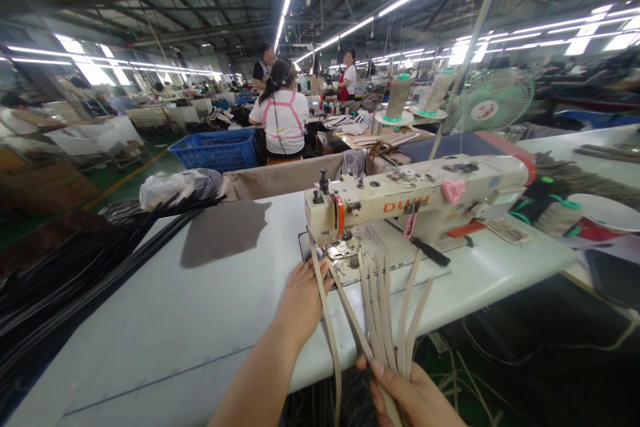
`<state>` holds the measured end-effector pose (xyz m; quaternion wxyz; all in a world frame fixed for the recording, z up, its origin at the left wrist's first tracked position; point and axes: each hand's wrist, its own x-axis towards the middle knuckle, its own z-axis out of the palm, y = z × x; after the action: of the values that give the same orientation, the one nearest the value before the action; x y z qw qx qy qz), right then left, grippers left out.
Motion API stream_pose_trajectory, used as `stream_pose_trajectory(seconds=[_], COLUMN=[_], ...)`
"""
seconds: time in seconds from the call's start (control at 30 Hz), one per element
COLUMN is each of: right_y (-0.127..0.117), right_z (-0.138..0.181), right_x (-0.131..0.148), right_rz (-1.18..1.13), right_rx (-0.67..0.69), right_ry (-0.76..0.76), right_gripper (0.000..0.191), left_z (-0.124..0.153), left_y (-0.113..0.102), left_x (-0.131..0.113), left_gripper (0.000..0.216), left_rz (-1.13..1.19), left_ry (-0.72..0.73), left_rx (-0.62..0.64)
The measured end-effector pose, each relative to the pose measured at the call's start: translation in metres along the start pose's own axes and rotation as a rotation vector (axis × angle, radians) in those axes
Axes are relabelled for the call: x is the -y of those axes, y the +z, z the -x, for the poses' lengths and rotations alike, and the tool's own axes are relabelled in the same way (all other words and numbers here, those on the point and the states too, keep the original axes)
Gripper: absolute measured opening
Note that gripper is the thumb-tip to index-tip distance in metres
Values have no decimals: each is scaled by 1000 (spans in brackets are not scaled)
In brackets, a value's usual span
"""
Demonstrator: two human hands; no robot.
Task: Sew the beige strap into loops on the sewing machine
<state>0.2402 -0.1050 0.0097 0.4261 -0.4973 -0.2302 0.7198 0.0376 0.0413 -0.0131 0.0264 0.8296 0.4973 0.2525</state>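
A cream industrial sewing machine (415, 197) stands on a white table (200, 320). My left hand (301, 297) rests on the table just left of the needle area, fingers closed around a beige strap (325, 310) that runs from under the presser foot down over the table edge. My right hand (410, 397), at the table's front edge, grips a bundle of several beige straps (385, 307) that fan upward toward the machine bed.
A heap of black straps (75, 267) lies along the table's left side beside a plastic bag (175, 187). Thread cones (397, 100) and a green fan (493, 103) stand behind the machine. A seated person (283, 117) works beside a blue basket (215, 150).
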Motion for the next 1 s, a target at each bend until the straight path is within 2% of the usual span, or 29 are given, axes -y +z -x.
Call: stream_pose_trajectory(seconds=[0.3, 0.53, 0.83, 1.0], right_y=[-9, -13, -12, -18], right_z=[5, -4, 4, -4], right_x=[-2, -9, -4, -12], right_rz=[78, 85, 58, 94], right_rx=[31, 42, 57, 39], right_ry=[17, 14, 21, 12], right_gripper=[63, 72, 62, 71], left_z=[-1, -1, 0, 0], left_y=[-3, -3, 1, 1], left_x=[-1, -1, 3, 3], left_gripper=[38, 38, 38, 39], left_rz=[15, 9, 25, 42], left_ry=[9, 3, 0, -17], left_rx=[8, 12, -8, 0])
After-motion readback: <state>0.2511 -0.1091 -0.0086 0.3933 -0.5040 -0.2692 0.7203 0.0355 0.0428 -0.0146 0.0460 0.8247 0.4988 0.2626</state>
